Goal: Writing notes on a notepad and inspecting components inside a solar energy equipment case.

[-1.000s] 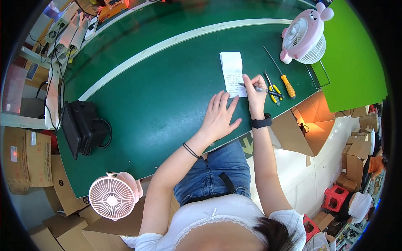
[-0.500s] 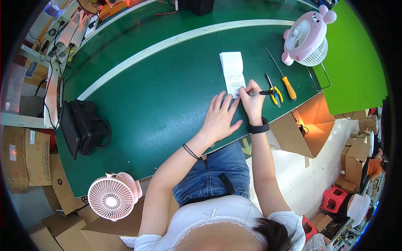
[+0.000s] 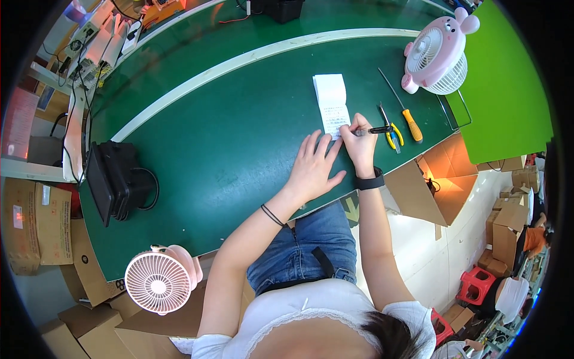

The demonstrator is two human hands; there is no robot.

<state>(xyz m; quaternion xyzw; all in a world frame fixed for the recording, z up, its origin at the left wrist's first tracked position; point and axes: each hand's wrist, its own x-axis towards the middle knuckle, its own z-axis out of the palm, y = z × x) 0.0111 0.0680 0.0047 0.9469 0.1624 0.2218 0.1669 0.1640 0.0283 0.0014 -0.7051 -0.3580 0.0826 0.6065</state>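
in the head view, the white notepad (image 3: 330, 93) lies flat on the green bench (image 3: 227, 131), ahead of the person and slightly right, its marked lower leaf nearest the hands. the right hand (image 3: 362, 149) pinches a dark pen (image 3: 381, 130) between thumb and fingers at the notepad's lower right corner; the pen's tail points right, toward the yellow-handled pliers (image 3: 400, 140). the left hand (image 3: 308, 167) rests palm down, fingers spread, its index fingertip by the notepad's lower edge (touching or just short of it, i cannot tell).

the pen looks light, stiff and smooth, so it likely rolls in a loose grip and is best held low on the barrel. the notepad looks light, its leaves soft and easily creased; it probably slides on the smooth bench unless flat fingers press its lower left margin.
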